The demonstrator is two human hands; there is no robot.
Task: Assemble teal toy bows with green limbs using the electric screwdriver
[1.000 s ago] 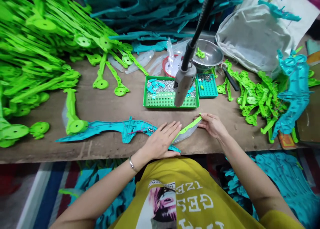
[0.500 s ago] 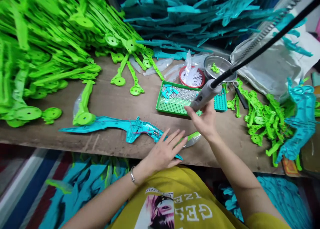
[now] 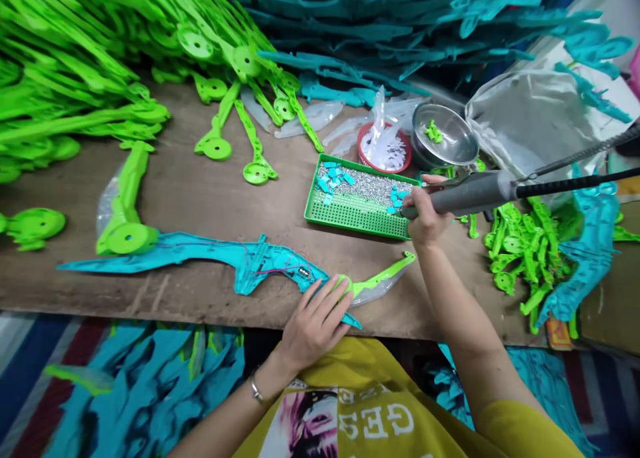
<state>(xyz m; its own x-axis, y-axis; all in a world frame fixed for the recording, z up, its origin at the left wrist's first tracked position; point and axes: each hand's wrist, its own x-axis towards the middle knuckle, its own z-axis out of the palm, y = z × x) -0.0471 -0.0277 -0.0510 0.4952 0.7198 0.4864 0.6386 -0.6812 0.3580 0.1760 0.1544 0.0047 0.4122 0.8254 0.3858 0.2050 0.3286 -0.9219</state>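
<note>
My right hand (image 3: 431, 218) is wrapped round a grey corded screwdriver (image 3: 470, 193), which lies nearly level with its tip over the right part of a green tray (image 3: 357, 225). Small silver pieces (image 3: 373, 185) and turquoise bits (image 3: 336, 177) lie in that tray. My left hand (image 3: 316, 321) rests, fingers stretched out, on the right end of a long turquoise plastic part (image 3: 200, 248) with thin red wires. Its fingertips touch the round end of a green arm with a clear piece (image 3: 383, 281). Another green arm (image 3: 127, 198) sits on the turquoise part's left portion.
Piles of green parts (image 3: 65, 65) and turquoise parts (image 3: 375, 31) stand at the back. A red basket (image 3: 364, 158) of white pieces and a metal bowl (image 3: 445, 135) are behind the tray. More green parts (image 3: 520, 245) lie at the right, beside stacked turquoise parts (image 3: 585, 251).
The screwdriver has swung from steeply tilted to nearly level, its cord now to the right. My left hand has shifted slightly down and left, uncovering more of the right green arm. The view has shifted.
</note>
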